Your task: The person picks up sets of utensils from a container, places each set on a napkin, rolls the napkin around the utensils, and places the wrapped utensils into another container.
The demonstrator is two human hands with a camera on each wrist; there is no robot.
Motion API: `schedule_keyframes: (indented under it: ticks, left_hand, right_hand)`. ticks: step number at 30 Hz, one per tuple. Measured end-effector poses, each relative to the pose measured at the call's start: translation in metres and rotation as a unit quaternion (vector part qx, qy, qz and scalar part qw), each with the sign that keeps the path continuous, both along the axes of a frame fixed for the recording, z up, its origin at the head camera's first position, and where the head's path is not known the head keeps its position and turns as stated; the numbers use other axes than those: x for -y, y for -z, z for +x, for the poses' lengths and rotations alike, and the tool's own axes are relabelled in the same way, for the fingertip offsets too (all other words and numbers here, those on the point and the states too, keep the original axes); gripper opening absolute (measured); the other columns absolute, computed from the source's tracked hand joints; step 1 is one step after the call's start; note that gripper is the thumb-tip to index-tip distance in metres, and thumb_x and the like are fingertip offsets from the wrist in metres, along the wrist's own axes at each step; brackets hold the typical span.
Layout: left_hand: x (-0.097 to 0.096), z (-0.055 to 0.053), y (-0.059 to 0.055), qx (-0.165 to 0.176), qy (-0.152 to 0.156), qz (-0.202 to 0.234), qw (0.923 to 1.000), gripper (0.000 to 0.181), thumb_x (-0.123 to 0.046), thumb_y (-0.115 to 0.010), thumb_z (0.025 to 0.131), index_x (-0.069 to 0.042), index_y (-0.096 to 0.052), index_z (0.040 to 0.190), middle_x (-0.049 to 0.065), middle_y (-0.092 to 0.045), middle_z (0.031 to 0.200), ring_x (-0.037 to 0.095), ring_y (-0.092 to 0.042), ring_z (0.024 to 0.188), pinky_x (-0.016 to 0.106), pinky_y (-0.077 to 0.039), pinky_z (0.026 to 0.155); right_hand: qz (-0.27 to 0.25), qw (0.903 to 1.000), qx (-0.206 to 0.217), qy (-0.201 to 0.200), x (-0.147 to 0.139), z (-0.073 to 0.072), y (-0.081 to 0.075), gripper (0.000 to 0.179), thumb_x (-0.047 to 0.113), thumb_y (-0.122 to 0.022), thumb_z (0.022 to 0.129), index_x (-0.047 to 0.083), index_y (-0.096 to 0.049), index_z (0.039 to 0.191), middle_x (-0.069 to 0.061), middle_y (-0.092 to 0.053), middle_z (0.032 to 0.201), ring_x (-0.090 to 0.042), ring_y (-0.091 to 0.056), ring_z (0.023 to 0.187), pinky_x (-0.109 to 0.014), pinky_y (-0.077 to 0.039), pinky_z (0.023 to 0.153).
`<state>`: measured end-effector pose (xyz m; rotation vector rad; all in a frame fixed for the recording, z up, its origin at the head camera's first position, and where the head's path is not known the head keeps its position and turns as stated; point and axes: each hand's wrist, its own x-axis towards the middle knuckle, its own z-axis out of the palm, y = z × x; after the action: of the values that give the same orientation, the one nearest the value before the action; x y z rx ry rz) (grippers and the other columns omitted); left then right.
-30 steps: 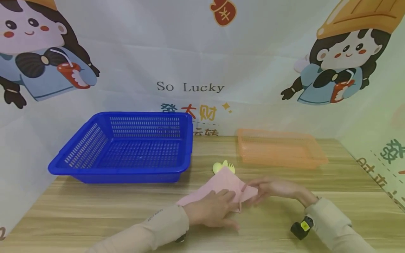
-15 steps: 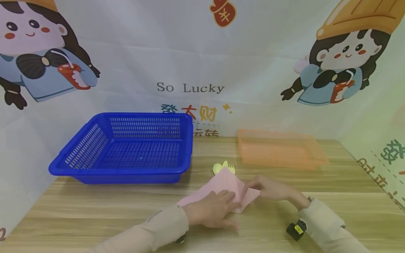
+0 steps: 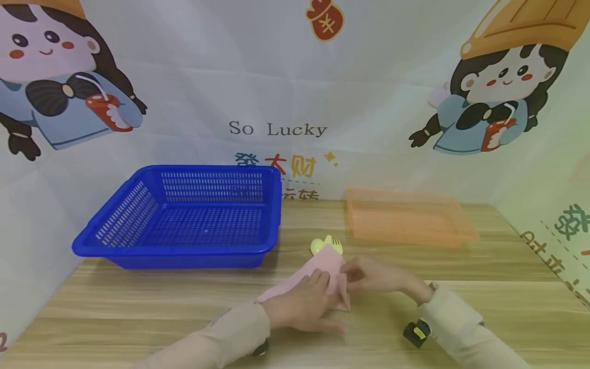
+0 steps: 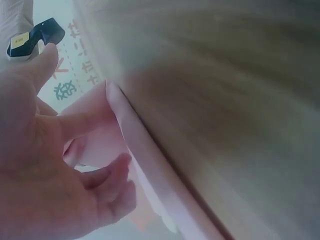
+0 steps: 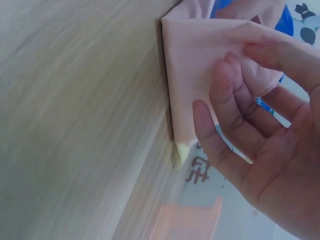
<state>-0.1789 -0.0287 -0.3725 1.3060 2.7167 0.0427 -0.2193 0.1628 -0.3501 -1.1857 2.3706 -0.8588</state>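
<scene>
A pink napkin (image 3: pixel 329 260) lies on the table, its right side folded up and inward. From under its far corner poke the heads of a pale yellow spoon (image 3: pixel 316 246) and fork (image 3: pixel 337 246), with another pale yellow tip between them; their lower parts are hidden. My left hand (image 3: pixel 301 305) rests over the napkin's near part, fingers extended and thumb apart. At the right side, my right hand (image 3: pixel 375 275) pinches the folded flap between thumb and fingers. The right wrist view shows the raised flap (image 5: pixel 195 75) beside its fingertips.
A large blue basket (image 3: pixel 184 250) stands at the back left. An orange basket (image 3: pixel 410 237) is at the back right, near the printed backdrop (image 3: pixel 295 92). Bare wooden tabletop (image 3: pixel 498 307) extends to the right of the napkin.
My right hand has taken the napkin's right corner and moved left, bringing that corner over toward the middle. My left hand has shifted slightly left and stays on the napkin.
</scene>
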Motion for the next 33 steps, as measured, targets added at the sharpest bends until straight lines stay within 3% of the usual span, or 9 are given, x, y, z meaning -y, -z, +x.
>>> schedule_keyframes:
  ticks: [3, 6, 9, 12, 16, 19, 25, 29, 33]
  left_hand:
    - [0.003, -0.003, -0.001, 0.036, -0.007, 0.017, 0.9992, 0.056, -0.058, -0.047, 0.082, -0.027, -0.046, 0.129, 0.006, -0.043, 0.101, 0.015, -0.039, 0.093, 0.028, -0.042, 0.079]
    - [0.008, -0.009, -0.001, 0.062, -0.009, 0.054, 0.9966, 0.040, -0.036, -0.054, 0.087, -0.012, -0.054, 0.119, 0.007, -0.047, 0.097, 0.014, -0.046, 0.088, 0.026, -0.045, 0.077]
    - [0.013, -0.016, -0.002, 0.093, -0.022, 0.116, 0.9887, 0.021, -0.010, -0.056, 0.083, -0.001, -0.056, 0.102, 0.008, -0.053, 0.090, 0.015, -0.050, 0.083, 0.024, -0.046, 0.076]
    - [0.021, -0.022, -0.004, 0.159, -0.052, 0.178, 0.9697, 0.022, -0.001, -0.059, 0.077, 0.003, -0.053, 0.097, 0.009, -0.056, 0.088, 0.018, -0.054, 0.080, 0.023, -0.046, 0.073]
    - [0.030, -0.024, -0.007, 0.247, -0.090, 0.231, 0.9366, 0.035, -0.013, -0.066, 0.077, 0.006, -0.051, 0.101, 0.016, -0.060, 0.094, 0.024, -0.058, 0.087, 0.023, -0.048, 0.073]
    - [0.033, -0.024, -0.010, 0.273, -0.100, 0.241, 0.9260, 0.036, -0.025, -0.066, 0.079, 0.004, -0.056, 0.099, 0.013, -0.062, 0.093, 0.019, -0.059, 0.083, 0.022, -0.048, 0.069]
    - [0.031, -0.026, -0.004, 0.260, -0.104, 0.259, 0.9243, 0.022, -0.018, -0.052, 0.088, -0.002, -0.065, 0.079, -0.002, -0.054, 0.063, 0.006, -0.044, 0.055, 0.017, -0.037, 0.048]
    - [0.028, -0.025, 0.000, 0.214, -0.116, 0.268, 0.9321, 0.010, -0.004, -0.059, 0.080, -0.001, -0.063, 0.071, -0.001, -0.054, 0.062, 0.007, -0.043, 0.057, 0.017, -0.036, 0.050]
    - [0.025, -0.023, 0.003, 0.181, -0.121, 0.279, 0.9354, 0.006, 0.003, -0.063, 0.072, 0.001, -0.058, 0.069, 0.003, -0.055, 0.064, 0.010, -0.044, 0.061, 0.020, -0.039, 0.055]
  right_hand:
    - [0.006, 0.9999, -0.013, -0.004, 0.005, -0.001, 0.001, 0.010, 0.002, -0.056, 0.077, 0.011, -0.056, 0.072, 0.008, -0.050, 0.065, -0.001, -0.042, 0.058, -0.016, -0.041, 0.054]
    - [0.011, 0.9995, -0.028, -0.006, 0.010, -0.002, 0.002, 0.013, 0.001, -0.056, 0.075, 0.010, -0.052, 0.068, 0.010, -0.041, 0.061, 0.000, -0.036, 0.055, -0.014, -0.035, 0.050]
    - [0.015, 0.9991, -0.040, -0.004, 0.015, -0.001, 0.002, 0.015, -0.001, -0.056, 0.074, 0.009, -0.050, 0.066, 0.010, -0.038, 0.058, 0.000, -0.034, 0.053, -0.014, -0.033, 0.049]
    - [0.015, 0.9990, -0.043, -0.002, 0.020, 0.000, 0.002, 0.015, -0.004, -0.057, 0.071, 0.007, -0.050, 0.065, 0.009, -0.038, 0.056, 0.000, -0.032, 0.051, -0.013, -0.030, 0.046]
    - [0.025, 0.9988, -0.041, 0.012, 0.026, 0.000, 0.005, 0.013, -0.003, -0.059, 0.070, 0.007, -0.052, 0.065, 0.009, -0.038, 0.055, 0.000, -0.032, 0.050, -0.013, -0.028, 0.045]
    - [0.034, 0.9985, -0.035, 0.026, 0.031, 0.001, 0.008, 0.012, -0.001, -0.060, 0.070, 0.007, -0.053, 0.065, 0.009, -0.038, 0.054, 0.000, -0.031, 0.049, -0.013, -0.026, 0.044]
    - [0.058, 0.9958, -0.057, 0.040, 0.040, 0.004, 0.010, 0.011, -0.001, -0.057, 0.069, 0.008, -0.053, 0.065, 0.009, -0.034, 0.052, -0.001, -0.027, 0.045, -0.012, -0.024, 0.042]
    - [0.066, 0.9940, -0.075, 0.045, 0.045, 0.005, 0.012, 0.008, -0.001, -0.057, 0.068, 0.007, -0.057, 0.071, 0.009, -0.036, 0.051, -0.001, -0.028, 0.045, -0.012, -0.025, 0.041]
    - [0.061, 0.9923, -0.095, 0.052, 0.046, 0.008, 0.014, 0.017, 0.000, -0.062, 0.069, 0.003, -0.061, 0.086, 0.006, -0.046, 0.058, -0.002, -0.037, 0.051, -0.014, -0.035, 0.045]
